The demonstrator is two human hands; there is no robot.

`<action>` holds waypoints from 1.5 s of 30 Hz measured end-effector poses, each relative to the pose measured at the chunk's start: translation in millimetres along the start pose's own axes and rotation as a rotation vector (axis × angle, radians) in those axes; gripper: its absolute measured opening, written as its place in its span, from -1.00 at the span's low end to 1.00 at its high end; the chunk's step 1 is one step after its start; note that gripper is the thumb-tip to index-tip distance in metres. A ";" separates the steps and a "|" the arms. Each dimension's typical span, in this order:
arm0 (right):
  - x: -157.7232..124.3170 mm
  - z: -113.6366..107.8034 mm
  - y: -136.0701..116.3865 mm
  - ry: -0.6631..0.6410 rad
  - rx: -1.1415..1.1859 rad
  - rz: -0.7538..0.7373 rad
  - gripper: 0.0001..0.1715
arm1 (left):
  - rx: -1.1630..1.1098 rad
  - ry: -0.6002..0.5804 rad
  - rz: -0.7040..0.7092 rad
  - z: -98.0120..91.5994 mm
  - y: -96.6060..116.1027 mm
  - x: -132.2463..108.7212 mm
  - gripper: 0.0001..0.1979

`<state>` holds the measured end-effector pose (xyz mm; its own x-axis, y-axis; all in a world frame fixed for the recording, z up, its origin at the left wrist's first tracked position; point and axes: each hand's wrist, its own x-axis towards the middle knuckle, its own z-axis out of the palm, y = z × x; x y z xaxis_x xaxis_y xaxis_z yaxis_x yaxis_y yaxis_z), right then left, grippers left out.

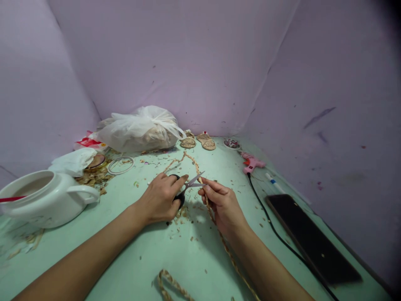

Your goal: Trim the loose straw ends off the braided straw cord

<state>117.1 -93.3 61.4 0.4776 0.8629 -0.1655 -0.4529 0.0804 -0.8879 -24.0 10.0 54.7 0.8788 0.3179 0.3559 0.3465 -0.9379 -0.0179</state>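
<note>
My left hand (163, 198) grips small scissors (189, 184) by their black handles, blades slightly apart and pointing right. My right hand (221, 202) pinches a braided straw cord (192, 161) just beside the blade tips. The cord runs from the back of the green table (140, 251), through my right fingers, under my right forearm and curls near the front edge. Straw clippings lie scattered under both hands.
A white pot (46, 198) stands at left with a white bag (138, 129) and metal rings (120, 165) behind it. Small woven straw pieces (205, 141) lie at the back. A pink glue gun (252, 163) with black cable and a dark tablet (310, 238) lie right.
</note>
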 end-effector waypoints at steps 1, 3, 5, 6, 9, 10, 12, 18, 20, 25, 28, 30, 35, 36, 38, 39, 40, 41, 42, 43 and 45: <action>-0.2 -0.1 0.1 -0.010 -0.016 -0.019 -0.66 | 0.010 0.002 -0.005 0.6 -0.2 0.1 -0.41; -0.2 -0.4 0.5 -0.025 -0.036 -0.044 -0.67 | 0.023 0.006 -0.013 1.8 -0.7 0.0 -0.42; 0.3 -0.8 1.4 -0.033 -0.046 -0.059 -0.70 | 0.020 0.000 -0.021 2.8 -0.9 -0.3 -0.43; 0.5 -1.0 1.9 -0.032 -0.058 -0.069 -0.71 | 0.018 -0.008 -0.025 3.1 -0.8 -0.5 -0.44; 0.4 -1.1 2.6 -0.003 -0.124 -0.114 -0.75 | 0.040 -0.035 -0.033 3.2 -0.4 -0.6 -0.43; 0.1 -0.9 2.5 0.006 -0.147 -0.130 -0.75 | 0.057 -0.039 -0.036 3.2 -0.4 -0.5 -0.43; -0.5 -0.5 2.0 0.020 -0.178 -0.155 -0.75 | 0.085 -0.041 -0.038 3.8 -0.7 -0.3 -0.44; 0.2 -0.9 2.5 0.043 -0.191 -0.161 -0.72 | 0.078 -0.046 -0.019 9.0 -3.2 -1.0 -0.42; 1.1 -1.4 3.2 0.056 -0.177 -0.148 -0.69 | 0.033 -0.034 -0.021 9.8 -3.3 -1.8 -0.43; 0.7 0.2 1.8 0.051 -0.086 -0.064 -0.64 | -0.332 0.079 -0.183 7.7 -1.1 -0.7 -0.61; -1.1 2.0 1.8 0.040 -0.061 -0.035 -0.65 | -0.679 0.222 -0.387 4.8 0.0 3.9 -0.67; -2.1 2.3 3.3 0.026 -0.065 -0.017 -0.66 | -0.898 0.289 -0.512 2.2 0.4 7.4 -0.68; -2.7 1.6 6.3 0.011 -0.043 0.037 -0.66 | -0.862 0.298 -0.477 -5.1 3.4 7.8 -0.70; -2.4 1.6 5.9 0.014 -0.016 0.051 -0.66 | -0.723 0.291 -0.386 -5.9 4.7 6.2 -0.69; -2.0 1.8 4.0 0.020 0.047 0.073 -0.66 | -0.435 0.261 -0.209 -6.1 7.7 2.6 -0.63; -1.9 2.1 2.8 0.021 0.074 0.078 -0.66 | -0.321 0.233 -0.147 -5.5 9.1 1.1 -0.60; -1.9 2.5 1.6 0.020 0.093 0.079 -0.66 | -0.238 0.204 -0.109 -4.5 10.4 -0.1 -0.57; -2.1 2.9 0.6 0.017 0.105 0.077 -0.66 | -0.184 0.173 -0.092 -3.3 11.3 -0.8 -0.55; -2.3 3.3 -0.2 0.009 0.109 0.075 -0.66 | -0.149 0.144 -0.085 -1.9 11.9 -1.1 -0.54; -2.7 3.6 -0.7 0.001 0.107 0.072 -0.67 | -0.125 0.124 -0.084 -0.5 12.2 -1.1 -0.53; -3.4 4.1 -1.0 -0.007 0.096 0.073 -0.71 | -0.098 0.114 -0.085 2.2 11.8 -0.8 -0.52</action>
<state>112.8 -94.2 64.6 0.4352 0.8717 -0.2252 -0.5565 0.0638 -0.8284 -19.9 -1.0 52.2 0.8031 0.3839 0.4558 0.3793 -0.9192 0.1059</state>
